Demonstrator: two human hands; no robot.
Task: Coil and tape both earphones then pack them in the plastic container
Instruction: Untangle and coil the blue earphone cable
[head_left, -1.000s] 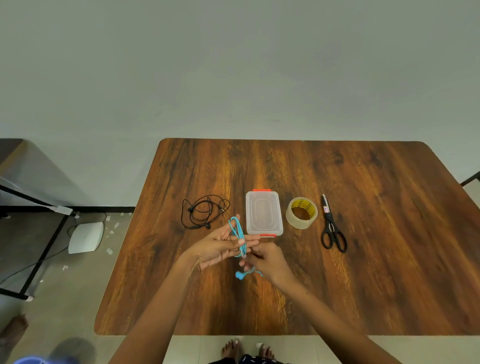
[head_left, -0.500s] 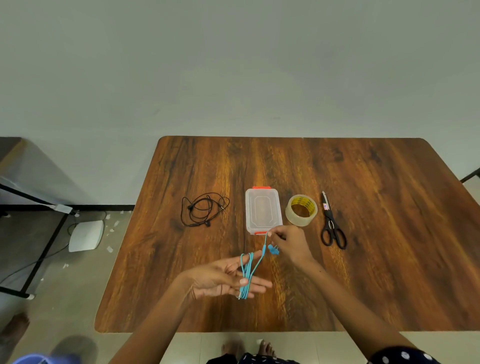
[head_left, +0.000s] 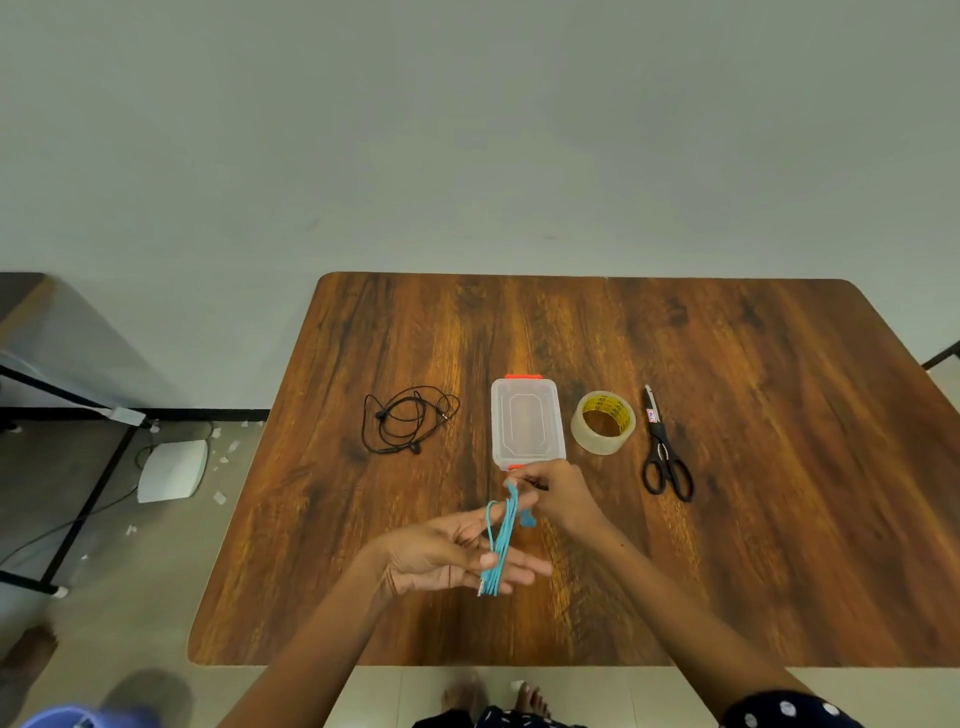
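From the camera on my head I look down on a thin, glossy blue earphone cord (head_left: 501, 540) wound in long narrow loops across my left hand (head_left: 457, 553), its strands lying tight and parallel like a small skein, with a bit of metal plug showing at the near end of the bundle. A blue earbud (head_left: 529, 519) hangs just beside the loops, under my right hand (head_left: 558, 493). Farther off lie a second earphone, black (head_left: 410, 421), in a loose, tangled ring of thin wire; a clear plastic container (head_left: 527, 423), rectangular with rounded corners, its lid on and orange clips at both short ends; a roll of clear tape (head_left: 602, 422) with a yellow printed core; and black-handled scissors (head_left: 665, 457), blades closed and pointing away from me. All rest on a wooden surface (head_left: 753, 519) with dark, streaky grain, a smooth sheen and rounded corners, set against a plain pale wall. To the left the tiled floor carries scraps of white tape, a white flat box with a cable, and the black metal legs of another piece of furniture; my bare feet show below the near edge. My left fingers (head_left: 519, 569) are held out fairly straight, with the thumb pressed on the coil to keep it against them. My right fingers, curled, pinch the free end of the blue cord just above the coil, right at the container's near clip, though whether they touch that clip I cannot tell.
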